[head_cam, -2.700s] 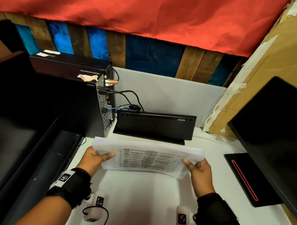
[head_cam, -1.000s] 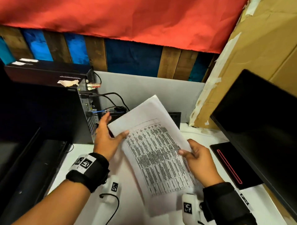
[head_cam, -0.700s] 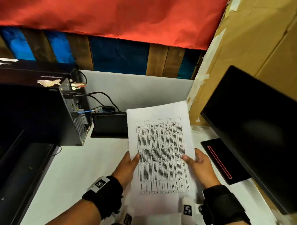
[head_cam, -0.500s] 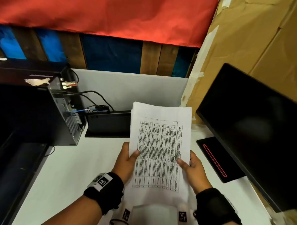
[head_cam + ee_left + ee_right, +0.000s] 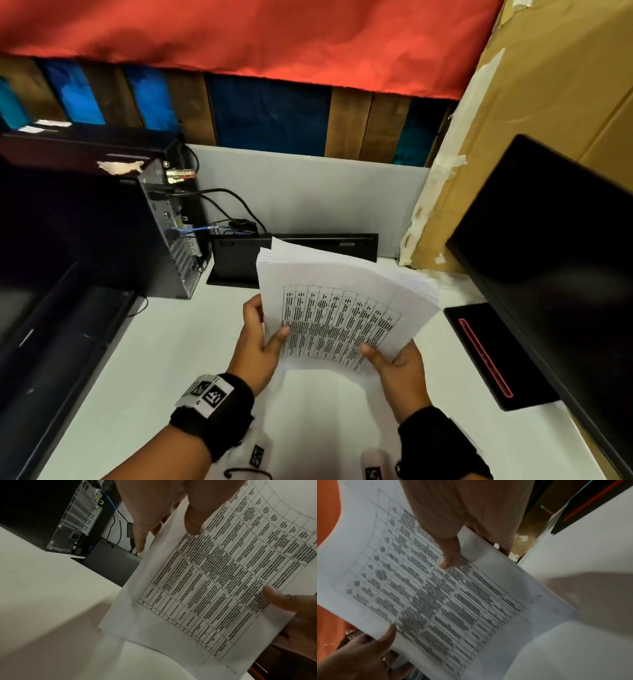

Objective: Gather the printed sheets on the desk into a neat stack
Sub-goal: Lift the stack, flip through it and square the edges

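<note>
A stack of printed sheets with a dense table on its top page stands up from the white desk, leaning right and bowed toward me. My left hand pinches its left edge, thumb on the print and fingers behind. At the lower right edge my right hand grips it the same way. The left wrist view has the sheets under my left thumb. In the right wrist view my right thumb presses the page. The stack's bottom edge is hidden.
A black computer tower with cables stands at the left, a low black box behind the sheets. A dark monitor and its red-lined base fill the right. A grey partition and cardboard close the back.
The stack was turned from lying wide to standing tall between both hands. Since half a second ago its top has swung right and the sheets have bowed and fanned slightly.
</note>
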The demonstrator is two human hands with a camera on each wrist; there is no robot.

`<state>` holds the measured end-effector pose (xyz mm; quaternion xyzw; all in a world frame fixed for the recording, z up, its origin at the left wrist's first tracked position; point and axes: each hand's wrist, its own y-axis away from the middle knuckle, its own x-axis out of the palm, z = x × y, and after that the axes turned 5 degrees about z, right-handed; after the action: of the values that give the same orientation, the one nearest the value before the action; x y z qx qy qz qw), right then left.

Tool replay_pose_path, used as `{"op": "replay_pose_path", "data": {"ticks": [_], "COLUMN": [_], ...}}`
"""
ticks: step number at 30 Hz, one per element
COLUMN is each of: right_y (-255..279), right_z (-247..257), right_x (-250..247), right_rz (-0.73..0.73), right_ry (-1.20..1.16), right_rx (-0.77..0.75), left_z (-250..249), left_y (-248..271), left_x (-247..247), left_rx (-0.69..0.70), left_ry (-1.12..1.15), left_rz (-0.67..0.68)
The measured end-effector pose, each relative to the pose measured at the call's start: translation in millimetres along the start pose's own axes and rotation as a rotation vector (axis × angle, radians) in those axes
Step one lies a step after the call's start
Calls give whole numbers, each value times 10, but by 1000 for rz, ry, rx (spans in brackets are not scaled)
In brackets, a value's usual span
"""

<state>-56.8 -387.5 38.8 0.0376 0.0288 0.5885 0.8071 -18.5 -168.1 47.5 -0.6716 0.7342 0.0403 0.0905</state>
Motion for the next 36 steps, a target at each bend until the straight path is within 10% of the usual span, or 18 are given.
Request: {"op": "replay_pose_path", "data": {"ticks": [24, 36], "right_y": [-50, -177], "right_z": [248, 18], "right_x": [-23, -28], "right_rz": [46, -17], "right_ry": [-47, -48], "right_rx": [-124, -54], "left_z": [119, 705], "left_y": [-132, -167], "left_x": [-8, -155], "left_rx": [-5, -316], "left_ry": [-74, -480], "left_rz": [57, 289]}}
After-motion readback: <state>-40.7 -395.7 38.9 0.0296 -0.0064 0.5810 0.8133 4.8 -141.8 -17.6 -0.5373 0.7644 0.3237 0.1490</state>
